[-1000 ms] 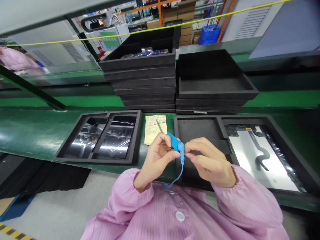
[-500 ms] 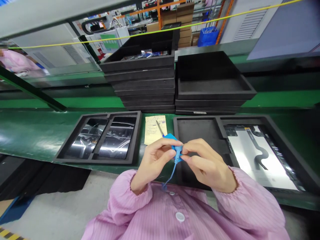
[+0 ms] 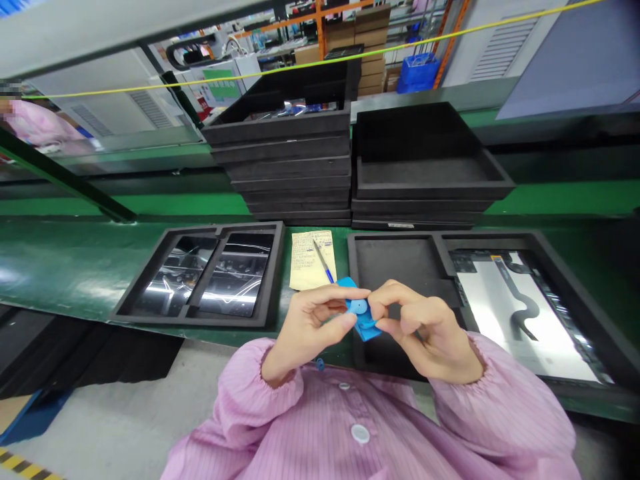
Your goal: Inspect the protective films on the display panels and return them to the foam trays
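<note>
A blue anti-static wrist strap (image 3: 367, 328) with a lighter blue round snap is held up in front of my chest, over the near edge of the bench. My left hand (image 3: 315, 323) pinches it around the snap, thumb below and forefinger above. At its right edge, the thumb and bent fingers of my right hand (image 3: 423, 327) are closed on the band. A small blue coil of cord (image 3: 320, 364) shows by my shirt front; the cord between is mostly hidden. Behind the strap, a blue pen (image 3: 323, 261) lies on a handwritten yellow note (image 3: 300, 277).
To the left, a black foam tray (image 3: 274, 293) holds two dark glass panels (image 3: 240, 273). On the right, another foam tray (image 3: 354, 267) carries a display panel (image 3: 520, 320) with its flex cable up. Stacked black trays (image 3: 295, 163) stand behind. A person in pink (image 3: 45, 127) is far left.
The strap has turned in my hands: its flat band and round snap face up now, where the cord plug and hanging cord showed before. My right hand has shifted slightly right and down.
</note>
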A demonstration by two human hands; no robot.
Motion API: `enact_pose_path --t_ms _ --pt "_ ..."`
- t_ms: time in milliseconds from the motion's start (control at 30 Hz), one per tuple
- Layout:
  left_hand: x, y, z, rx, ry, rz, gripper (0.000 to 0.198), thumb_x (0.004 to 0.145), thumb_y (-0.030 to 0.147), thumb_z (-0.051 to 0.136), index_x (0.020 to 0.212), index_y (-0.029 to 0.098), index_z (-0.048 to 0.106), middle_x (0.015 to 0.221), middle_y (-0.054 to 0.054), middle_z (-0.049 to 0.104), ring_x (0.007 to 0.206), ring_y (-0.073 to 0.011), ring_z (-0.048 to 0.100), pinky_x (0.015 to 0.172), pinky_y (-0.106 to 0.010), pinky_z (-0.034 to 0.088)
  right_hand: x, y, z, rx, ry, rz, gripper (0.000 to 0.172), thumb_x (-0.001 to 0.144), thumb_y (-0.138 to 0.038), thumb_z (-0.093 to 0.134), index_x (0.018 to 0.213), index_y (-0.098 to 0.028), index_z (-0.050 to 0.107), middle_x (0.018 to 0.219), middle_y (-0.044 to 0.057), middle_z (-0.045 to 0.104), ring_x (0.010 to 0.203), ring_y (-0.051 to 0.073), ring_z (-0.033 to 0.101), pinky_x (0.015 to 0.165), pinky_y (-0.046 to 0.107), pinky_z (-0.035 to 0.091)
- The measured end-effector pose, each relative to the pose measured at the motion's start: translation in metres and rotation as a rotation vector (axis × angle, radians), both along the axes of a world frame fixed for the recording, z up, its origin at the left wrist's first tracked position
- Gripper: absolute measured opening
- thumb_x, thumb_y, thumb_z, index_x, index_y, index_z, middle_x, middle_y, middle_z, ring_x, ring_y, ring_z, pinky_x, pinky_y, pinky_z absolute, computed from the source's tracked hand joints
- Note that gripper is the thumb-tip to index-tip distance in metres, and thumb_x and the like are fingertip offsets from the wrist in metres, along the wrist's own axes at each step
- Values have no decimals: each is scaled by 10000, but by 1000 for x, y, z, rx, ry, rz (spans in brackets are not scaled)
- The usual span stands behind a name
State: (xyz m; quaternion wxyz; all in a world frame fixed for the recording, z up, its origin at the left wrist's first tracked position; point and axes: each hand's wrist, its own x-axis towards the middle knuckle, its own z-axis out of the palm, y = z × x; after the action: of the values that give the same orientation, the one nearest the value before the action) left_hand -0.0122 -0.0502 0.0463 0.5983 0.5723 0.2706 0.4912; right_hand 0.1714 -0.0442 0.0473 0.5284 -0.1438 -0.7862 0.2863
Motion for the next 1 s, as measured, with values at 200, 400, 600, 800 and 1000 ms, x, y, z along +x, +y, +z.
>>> enact_pose_path --t_ms 200,400,600,800,1000 --pt "10 -8 -12 95 -117 15 454 773 76 694 1156 311 629 1054 -14 674 962 -95 636 855 -188 525 -5 2 1 -69 158 9 281 835 62 441 849 -197 335 836 -7 535 735 91 499 650 230 461" --pt "19 -4 -18 185 -261 -52 377 769 100 728 1084 275 617 997 14 635 895 -39 615 773 -114 506 -3 1 2 50 83 6 276 813 58 433 766 -177 296 881 1 528 727 92 439 630 226 407" --pt "7 4 -10 429 -128 -20 449 785 60 694 1168 271 592 1044 -29 620 989 -138 669 783 -251 580 2 -6 4 207 13 -78 282 772 96 411 734 -164 308 919 11 503 822 105 492 704 245 475" --pt "-3 6 1 784 142 184 564 744 -52 672 1222 233 582 1102 -42 601 1006 -174 679 795 -299 617 0 -12 -9 -67 145 13 340 885 -40 449 1176 -209 490 1051 73 544 989 158 563 865 330 533" --pt "-2 3 3 874 270 273 533 793 -9 638 1250 261 585 1128 -40 615 927 -129 693 807 -263 629 -7 -13 -11 -595 288 84 252 993 -248 450 800 -164 589 846 19 490 688 90 574 616 226 525"
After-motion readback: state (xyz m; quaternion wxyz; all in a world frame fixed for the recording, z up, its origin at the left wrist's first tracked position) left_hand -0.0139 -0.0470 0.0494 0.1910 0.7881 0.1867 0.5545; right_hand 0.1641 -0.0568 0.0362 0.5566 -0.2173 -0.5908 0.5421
